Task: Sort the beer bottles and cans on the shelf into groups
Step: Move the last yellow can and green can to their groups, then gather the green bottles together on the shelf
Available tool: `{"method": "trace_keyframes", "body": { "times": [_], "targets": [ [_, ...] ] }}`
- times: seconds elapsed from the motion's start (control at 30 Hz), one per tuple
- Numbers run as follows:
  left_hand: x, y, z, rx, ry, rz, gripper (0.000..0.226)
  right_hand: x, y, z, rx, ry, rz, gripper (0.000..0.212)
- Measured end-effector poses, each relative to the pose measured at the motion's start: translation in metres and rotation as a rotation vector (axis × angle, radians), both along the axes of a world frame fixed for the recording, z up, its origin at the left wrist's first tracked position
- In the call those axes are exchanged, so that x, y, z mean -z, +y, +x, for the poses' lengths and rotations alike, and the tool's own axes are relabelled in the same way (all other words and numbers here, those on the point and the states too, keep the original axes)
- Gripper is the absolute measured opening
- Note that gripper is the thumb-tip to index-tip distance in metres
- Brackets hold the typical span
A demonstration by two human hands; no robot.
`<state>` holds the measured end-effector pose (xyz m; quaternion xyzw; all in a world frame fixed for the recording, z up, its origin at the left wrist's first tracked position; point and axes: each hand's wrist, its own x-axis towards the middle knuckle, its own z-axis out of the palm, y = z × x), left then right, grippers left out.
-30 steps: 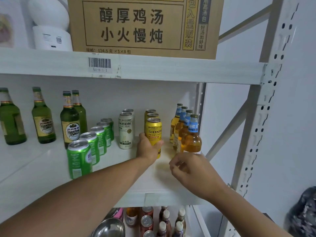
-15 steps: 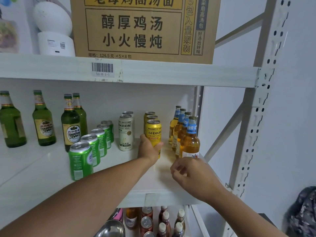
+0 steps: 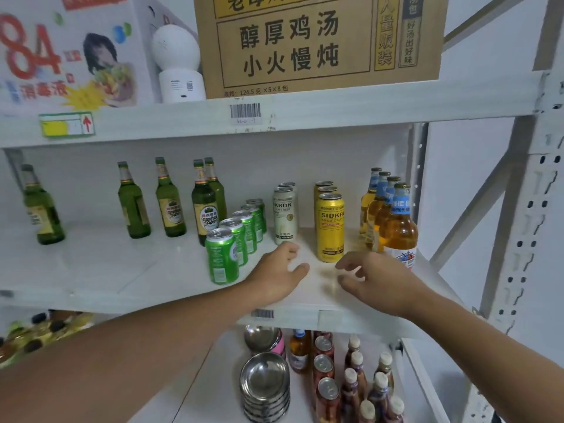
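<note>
Hands loosely open, left hand, right hand, rear yellow cans mostly hidden, lower bottles blurred

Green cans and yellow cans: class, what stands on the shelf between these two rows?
In the head view, a short row of white cans stands between the green cans and the yellow cans, with bare shelf on either side.

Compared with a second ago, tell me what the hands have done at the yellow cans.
The left hand has let go of the front yellow can and drawn back, fingers relaxed. The right hand stays loosely curled, holding nothing. The can stands upright at the head of its row; the amber bottles and green cans are unmoved.
</note>
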<state>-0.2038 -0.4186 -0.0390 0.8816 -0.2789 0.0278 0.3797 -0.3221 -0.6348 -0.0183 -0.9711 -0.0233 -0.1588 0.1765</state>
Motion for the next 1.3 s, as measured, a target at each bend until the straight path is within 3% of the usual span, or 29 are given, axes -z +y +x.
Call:
{"method": "trace_keyframes", "body": {
  "times": [0.1,0.27,0.43,0.63,0.8,0.93,1.3],
  "targets": [
    [-0.015,0.055,-0.027,-0.003,-0.027,0.046,0.038,-0.007,0.026,0.018,-0.054,-0.036,0.003,0.032],
    [-0.024,0.16,-0.055,-0.123,-0.057,0.133,0.025,-0.011,0.101,0.034,-0.163,-0.048,0.075,0.023],
    [-0.02,0.268,-0.059,-0.318,-0.021,0.17,0.027,-0.007,0.185,0.038,-0.258,-0.031,0.083,0.021],
    [0.001,0.392,-0.063,-0.503,0.001,0.057,0.022,-0.003,0.282,0.046,-0.284,-0.007,0.062,0.026],
    [0.012,0.474,-0.064,-0.545,0.036,0.034,0.017,0.003,0.357,0.056,-0.263,0.039,0.045,0.03],
    [0.016,0.52,-0.054,-0.548,0.049,-0.051,0.025,0.002,0.4,0.066,-0.247,0.057,0.037,0.032],
    [0.004,0.559,0.031,-0.497,0.003,-0.006,0.037,-0.016,0.453,0.149,-0.262,0.049,0.054,0.035]
  ]
}}
